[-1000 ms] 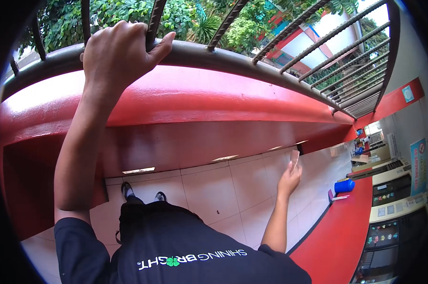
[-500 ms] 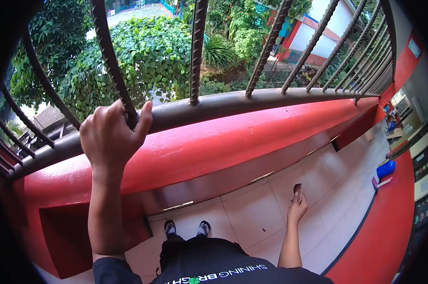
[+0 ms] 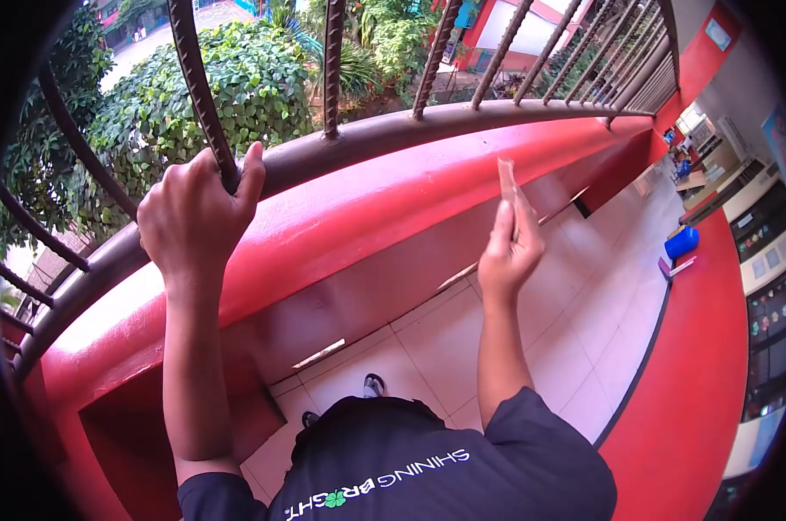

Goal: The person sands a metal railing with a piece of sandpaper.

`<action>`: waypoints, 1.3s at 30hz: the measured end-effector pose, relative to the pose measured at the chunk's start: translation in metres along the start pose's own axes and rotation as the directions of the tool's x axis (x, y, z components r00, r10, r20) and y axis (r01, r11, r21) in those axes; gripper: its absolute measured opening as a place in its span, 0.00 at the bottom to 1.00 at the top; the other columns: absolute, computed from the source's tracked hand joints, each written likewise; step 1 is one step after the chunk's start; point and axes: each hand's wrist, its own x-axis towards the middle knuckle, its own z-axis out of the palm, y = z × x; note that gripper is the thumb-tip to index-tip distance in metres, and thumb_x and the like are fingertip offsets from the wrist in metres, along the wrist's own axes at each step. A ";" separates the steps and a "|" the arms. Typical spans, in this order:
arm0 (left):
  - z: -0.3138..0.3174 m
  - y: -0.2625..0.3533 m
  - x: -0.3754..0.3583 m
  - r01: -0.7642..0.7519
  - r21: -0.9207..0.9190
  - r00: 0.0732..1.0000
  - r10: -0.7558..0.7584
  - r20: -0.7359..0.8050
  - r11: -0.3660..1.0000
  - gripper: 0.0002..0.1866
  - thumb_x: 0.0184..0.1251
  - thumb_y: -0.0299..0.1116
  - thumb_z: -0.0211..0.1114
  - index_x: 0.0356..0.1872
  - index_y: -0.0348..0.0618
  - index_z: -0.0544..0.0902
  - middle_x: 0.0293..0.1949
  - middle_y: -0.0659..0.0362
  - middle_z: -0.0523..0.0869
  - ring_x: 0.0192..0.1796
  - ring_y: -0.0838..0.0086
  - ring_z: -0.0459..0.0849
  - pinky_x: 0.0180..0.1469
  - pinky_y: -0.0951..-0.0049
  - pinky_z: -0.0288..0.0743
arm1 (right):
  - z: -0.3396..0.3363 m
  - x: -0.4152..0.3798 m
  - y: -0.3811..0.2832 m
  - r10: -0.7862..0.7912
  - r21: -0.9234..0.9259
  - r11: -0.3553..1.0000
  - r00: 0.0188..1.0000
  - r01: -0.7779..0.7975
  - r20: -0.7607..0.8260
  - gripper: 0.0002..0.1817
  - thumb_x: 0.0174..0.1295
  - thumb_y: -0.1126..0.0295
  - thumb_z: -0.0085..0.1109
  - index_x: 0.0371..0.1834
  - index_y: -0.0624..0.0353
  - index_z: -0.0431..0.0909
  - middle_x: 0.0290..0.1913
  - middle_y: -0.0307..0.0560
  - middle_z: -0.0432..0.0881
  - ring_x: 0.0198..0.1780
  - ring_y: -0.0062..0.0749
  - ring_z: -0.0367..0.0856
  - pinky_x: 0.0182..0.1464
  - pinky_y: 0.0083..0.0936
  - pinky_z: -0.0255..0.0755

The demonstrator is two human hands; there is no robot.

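My left hand (image 3: 195,221) grips a ribbed vertical bar (image 3: 198,82) of the metal railing, just above the dark horizontal rail (image 3: 384,135). My right hand (image 3: 510,247) is raised in front of the red parapet wall (image 3: 367,217) and pinches a small flat brownish piece (image 3: 506,178), thin like sandpaper, between thumb and fingers. The piece stands upright, a little below the rail and close to the red wall's face. I cannot tell if it touches the wall.
Below me are pale floor tiles (image 3: 575,321) and my feet in sandals (image 3: 374,384). A red counter (image 3: 697,347) runs along the right, with a blue container (image 3: 681,243) at its edge. Green bushes (image 3: 263,78) lie beyond the bars.
My right hand has risen from low over the floor tiles up to the red wall, carrying the flat piece. My left hand keeps its grip on the bar. The view has shifted.
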 end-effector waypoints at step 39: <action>0.007 -0.008 0.002 -0.015 -0.073 0.999 0.018 0.041 0.997 0.35 0.74 0.68 0.58 0.25 0.44 0.88 0.23 0.48 0.88 0.28 0.53 0.91 0.32 0.54 0.85 | 0.058 0.106 0.025 -0.658 0.189 0.725 0.584 0.663 0.475 0.32 0.66 0.84 0.54 0.72 0.44 0.81 0.60 0.41 0.90 0.34 0.40 0.81 0.45 0.27 0.74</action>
